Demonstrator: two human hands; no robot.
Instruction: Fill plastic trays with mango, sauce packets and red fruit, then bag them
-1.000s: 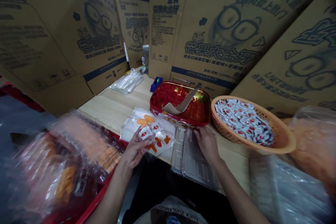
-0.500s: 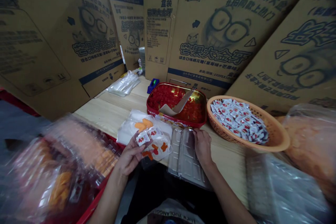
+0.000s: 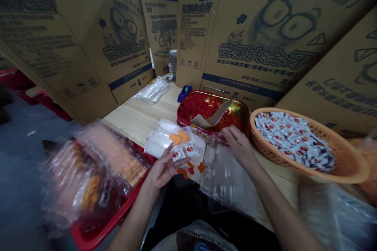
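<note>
My left hand has its fingers spread over small white sachets, touching or just above them. These lie on clear plastic together with yellow-orange candy pieces and small red and orange ones. A stack of clear film bags lies beneath and behind. My right hand is closed on the far edge of a clear compartment tray, which is blurred by motion. Just beyond it stands a red tin of red candy, with a scoop resting inside.
An orange basket holding many sachets stands to the right. At left, a red crate holds filled clear packs. A blue tape dispenser and plastic bags sit farther back. Tall cardboard boxes wall the table.
My view has swung left, so things sit farther right. My left fingers have spread off the sachet they held. The clear tray has shifted and blurred at my right hand.
</note>
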